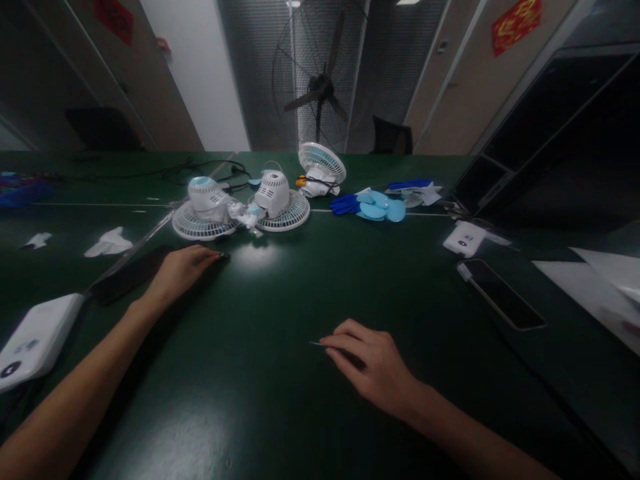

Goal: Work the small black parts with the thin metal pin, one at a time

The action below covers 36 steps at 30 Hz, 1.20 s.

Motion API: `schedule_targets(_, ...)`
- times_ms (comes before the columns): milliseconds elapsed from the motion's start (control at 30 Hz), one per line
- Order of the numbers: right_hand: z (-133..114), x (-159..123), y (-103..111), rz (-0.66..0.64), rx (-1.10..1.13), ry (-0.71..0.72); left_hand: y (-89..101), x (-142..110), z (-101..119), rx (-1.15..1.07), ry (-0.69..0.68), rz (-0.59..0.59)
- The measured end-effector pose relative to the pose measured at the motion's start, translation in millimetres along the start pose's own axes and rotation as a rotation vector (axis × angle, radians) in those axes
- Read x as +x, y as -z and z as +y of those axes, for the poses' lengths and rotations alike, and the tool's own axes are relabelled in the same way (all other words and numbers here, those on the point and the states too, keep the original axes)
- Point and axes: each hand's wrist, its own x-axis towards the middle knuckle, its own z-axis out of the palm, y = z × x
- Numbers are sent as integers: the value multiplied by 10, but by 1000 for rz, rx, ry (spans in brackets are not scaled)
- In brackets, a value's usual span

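My left hand (185, 268) reaches over the table at the left, its fingertips closed on a small dark object (225, 256) whose kind I cannot make out. Just beyond it, two small white fans (207, 208) (274, 200) lie face down, with crumpled clear and white material between them. My right hand (375, 363) is low over the centre right of the table. Its fingers grip a slim screwdriver (316, 343), the thin metal shaft pointing left and the dark handle partly hidden under the palm.
A third fan (321, 170) sits behind, beside light-blue fan blades (379, 205) and blue gloves (345, 203). A phone (501, 293) and white power bank (464, 239) lie right. Another white power bank (37, 340) is at left, near a dark flat thing (127, 275).
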Motion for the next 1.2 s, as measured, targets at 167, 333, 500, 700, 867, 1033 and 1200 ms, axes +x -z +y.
schedule_targets(167, 10, 0, -5, -7, 1, 1, 14, -27, -52, 200, -163, -43)
schedule_targets(333, 17, -1, -8, -2, 3, 8, 10, -20, -16, 253, -204, -41)
schedule_targets(500, 29, -17, -17, -9, 0, 3, 1, -18, 35, 218, -204, -19)
schedule_targets(700, 12, -14, -7, -8, 1, 6, -7, -59, 45, 153, -109, -31)
schedule_targets(867, 21, -14, -13, -9, -16, 8, -25, -57, 38, 115, -46, -15)
schedule_targets(1033, 45, -24, -31, -8, -15, 13, -82, -49, 1, 95, -132, 25)
schedule_targets(1200, 41, -18, -24, -28, -16, -2, -107, -54, -23, 108, -158, 31)
